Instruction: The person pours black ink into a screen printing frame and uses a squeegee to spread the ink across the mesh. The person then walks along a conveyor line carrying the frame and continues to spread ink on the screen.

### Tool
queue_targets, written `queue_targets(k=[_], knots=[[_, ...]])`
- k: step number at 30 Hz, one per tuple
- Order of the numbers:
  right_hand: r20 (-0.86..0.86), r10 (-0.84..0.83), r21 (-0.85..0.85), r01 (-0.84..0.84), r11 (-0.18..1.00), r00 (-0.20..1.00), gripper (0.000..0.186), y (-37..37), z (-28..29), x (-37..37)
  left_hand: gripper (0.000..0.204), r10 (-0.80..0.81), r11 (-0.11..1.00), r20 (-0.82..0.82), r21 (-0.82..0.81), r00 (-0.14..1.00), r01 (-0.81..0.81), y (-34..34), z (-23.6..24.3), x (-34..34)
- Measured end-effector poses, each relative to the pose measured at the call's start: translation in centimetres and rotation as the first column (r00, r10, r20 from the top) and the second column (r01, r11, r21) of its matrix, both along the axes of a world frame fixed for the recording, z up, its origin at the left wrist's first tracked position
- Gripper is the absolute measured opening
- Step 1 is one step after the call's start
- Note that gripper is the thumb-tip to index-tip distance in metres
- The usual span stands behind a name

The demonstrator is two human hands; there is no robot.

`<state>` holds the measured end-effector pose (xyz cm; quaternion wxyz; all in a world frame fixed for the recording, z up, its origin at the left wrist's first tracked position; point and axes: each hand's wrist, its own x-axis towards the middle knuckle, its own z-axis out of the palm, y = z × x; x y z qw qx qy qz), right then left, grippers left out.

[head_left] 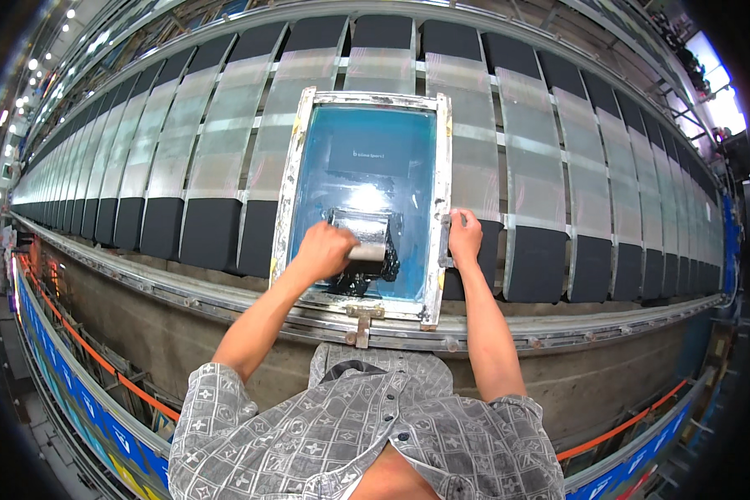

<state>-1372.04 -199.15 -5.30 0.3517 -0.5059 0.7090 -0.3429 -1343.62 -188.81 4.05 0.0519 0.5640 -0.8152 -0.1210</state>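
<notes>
In front of me a screen printing frame with pale, ink-stained bars lies over the row of dark panels. Its blue mesh carries a small light print near the middle. My left hand is closed round a squeegee that rests on the lower half of the mesh. Black ink is smeared about the squeegee and below it. At the frame's right bar my right hand has its fingers curled against the edge. Its fingertips are partly hidden.
A long row of pallets with black fabric pieces runs left and right beyond me. A metal rail passes along the near side, with a clamp at the frame's near end. Orange strips run low behind me on both sides.
</notes>
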Motion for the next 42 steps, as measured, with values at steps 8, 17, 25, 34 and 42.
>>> queue_targets(k=[8, 17, 25, 34, 42], knots=[[0.082, 0.029, 0.006, -0.029, 1.000, 0.996, 0.031, 0.2, -0.7, 0.4, 0.030, -0.060, 0.998, 0.097, 0.034, 0.993, 0.057, -6.7, -1.6, 1.8], [0.139, -0.006, 0.055, -0.002, 0.998, 0.990, 0.030, 0.1, -1.7, 0.0, 0.034, -0.043, 0.996, 0.022, -0.072, 0.999, 0.045, 0.0, -2.1, -0.2], [0.125, -0.015, 0.084, 0.004, 0.996, 0.992, 0.030, 0.0, -1.1, -0.3, 0.029, -0.086, 0.994, 0.026, 0.072, 0.996, 0.084, 3.9, -0.9, -0.5], [0.144, 0.012, 0.080, -0.024, 0.997, 0.990, 0.030, -0.6, -2.1, 0.1, 0.039, 0.006, 1.000, 0.051, -0.021, 0.999, -0.005, -4.0, -0.9, 0.8], [0.095, 0.002, 0.052, -0.007, 0.999, 0.995, 0.027, -0.5, 4.0, 3.4, 0.053, 0.078, 0.956, -0.062, -0.278, 0.995, -0.092, 11.0, -1.8, 0.2]])
